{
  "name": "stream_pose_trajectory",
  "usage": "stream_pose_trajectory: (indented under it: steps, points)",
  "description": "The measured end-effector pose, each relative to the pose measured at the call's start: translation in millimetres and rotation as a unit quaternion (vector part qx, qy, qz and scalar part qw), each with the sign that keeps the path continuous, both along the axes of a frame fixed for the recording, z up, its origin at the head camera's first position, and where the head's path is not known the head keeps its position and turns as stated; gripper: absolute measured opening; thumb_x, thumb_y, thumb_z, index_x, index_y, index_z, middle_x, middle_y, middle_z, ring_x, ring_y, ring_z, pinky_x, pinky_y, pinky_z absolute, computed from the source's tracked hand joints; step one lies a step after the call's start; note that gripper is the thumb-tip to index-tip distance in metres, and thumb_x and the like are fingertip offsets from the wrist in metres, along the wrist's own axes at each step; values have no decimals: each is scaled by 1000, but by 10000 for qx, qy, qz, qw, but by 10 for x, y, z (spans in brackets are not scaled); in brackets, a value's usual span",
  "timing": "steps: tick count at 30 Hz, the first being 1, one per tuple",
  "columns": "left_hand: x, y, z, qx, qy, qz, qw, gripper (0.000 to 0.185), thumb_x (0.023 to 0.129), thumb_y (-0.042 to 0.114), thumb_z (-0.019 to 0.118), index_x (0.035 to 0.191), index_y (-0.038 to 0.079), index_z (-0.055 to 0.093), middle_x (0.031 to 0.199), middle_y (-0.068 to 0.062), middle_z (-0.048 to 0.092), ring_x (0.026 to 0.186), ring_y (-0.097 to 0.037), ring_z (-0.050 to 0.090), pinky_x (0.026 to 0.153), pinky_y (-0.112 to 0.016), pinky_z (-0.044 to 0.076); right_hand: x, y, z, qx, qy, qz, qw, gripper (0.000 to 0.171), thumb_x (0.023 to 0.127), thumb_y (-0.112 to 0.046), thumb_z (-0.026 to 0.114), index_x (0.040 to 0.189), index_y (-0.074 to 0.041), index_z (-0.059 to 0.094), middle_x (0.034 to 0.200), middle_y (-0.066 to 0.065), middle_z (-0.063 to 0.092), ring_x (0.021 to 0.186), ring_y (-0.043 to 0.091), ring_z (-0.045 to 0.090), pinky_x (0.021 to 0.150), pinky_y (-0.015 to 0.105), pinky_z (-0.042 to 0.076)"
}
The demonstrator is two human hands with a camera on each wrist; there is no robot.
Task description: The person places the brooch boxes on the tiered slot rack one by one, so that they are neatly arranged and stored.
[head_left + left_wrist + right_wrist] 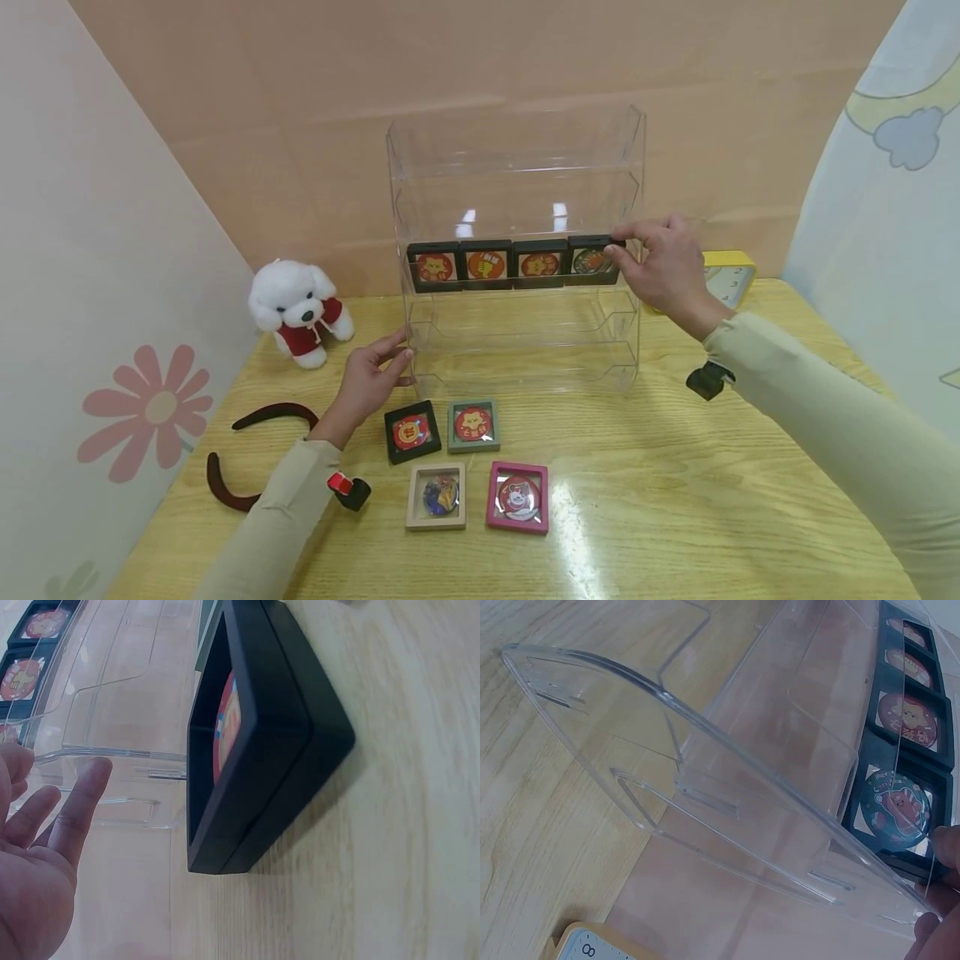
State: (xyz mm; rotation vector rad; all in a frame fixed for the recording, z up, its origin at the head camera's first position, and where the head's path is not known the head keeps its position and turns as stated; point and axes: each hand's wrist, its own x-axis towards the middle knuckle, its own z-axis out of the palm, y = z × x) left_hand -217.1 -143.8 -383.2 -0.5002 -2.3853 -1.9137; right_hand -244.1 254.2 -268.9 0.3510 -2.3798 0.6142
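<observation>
A clear acrylic display rack (517,367) stands on the table, with several black display frames side by side on its middle tier. At the right end of that tier, my right hand (663,262) pinches the top corner of the last black frame (592,261). That frame shows a dark round badge with a red figure (897,808) in the right wrist view. My left hand (369,379) touches the rack's left side panel low down, its fingers fairly straight in the left wrist view. Just in front of it, a black frame with a red badge (412,432) lies on the table.
Near the rack's front lie a green frame (473,447), a beige frame (437,523) and a pink frame (517,525). A white plush dog (296,304) sits at left, behind a dark curved band (225,492). A yellow clock (729,275) stands behind my right hand.
</observation>
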Motion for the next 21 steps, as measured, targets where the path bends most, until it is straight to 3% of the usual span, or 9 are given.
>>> stream_pose_trajectory:
  steps: [8,15,21]
  points:
    - [-1,-8,-17,62,-1,2,10000,41,97,4,54,137,-2,47,142,-15,42,117,-36,50,70,-34,59,1,-13,-12,7,-62,50,10000,21,89,-20,68,104,-6,71,82,12,66,86,31,45,55,40,32]
    - [-7,0,-2,120,50,-44,9999,41,96,3,54,136,-4,47,141,-15,43,117,-36,51,69,-34,59,14,5,-37,252,78,78,9996,20,91,-17,65,107,-6,70,107,12,68,89,31,46,52,42,38]
    - [1,7,-10,124,10,-24,9999,41,97,3,54,137,-2,47,141,-14,43,116,-35,51,70,-34,59,26,5,-59,327,188,67,9993,22,91,-16,65,108,-4,70,117,12,64,91,31,48,55,43,41]
